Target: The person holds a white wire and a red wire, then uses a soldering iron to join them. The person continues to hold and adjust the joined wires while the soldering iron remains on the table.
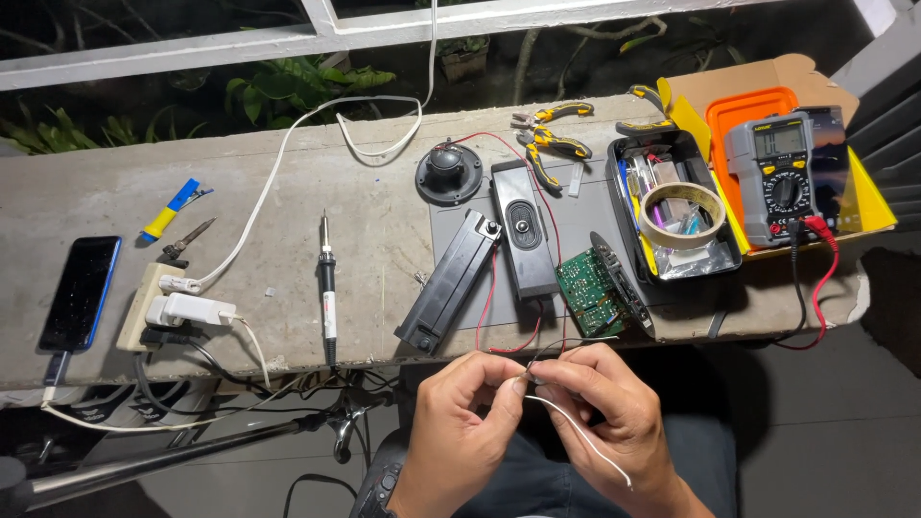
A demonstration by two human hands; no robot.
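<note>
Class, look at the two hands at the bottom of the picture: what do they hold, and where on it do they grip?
Both the left hand and right hand pinch thin wire ends between their fingertips, where they meet; a thin white wire trails below the right hand.

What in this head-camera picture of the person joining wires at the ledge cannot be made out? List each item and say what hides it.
- Wire ends, head view: covered by fingertips of the left hand and right hand.
- Multimeter display: too small to read.
- Green circuit board: partly under a black casing strip.
- Contents of the black tray: hidden by the tape roll.
- Forearms: cut off by the bottom edge.
</note>
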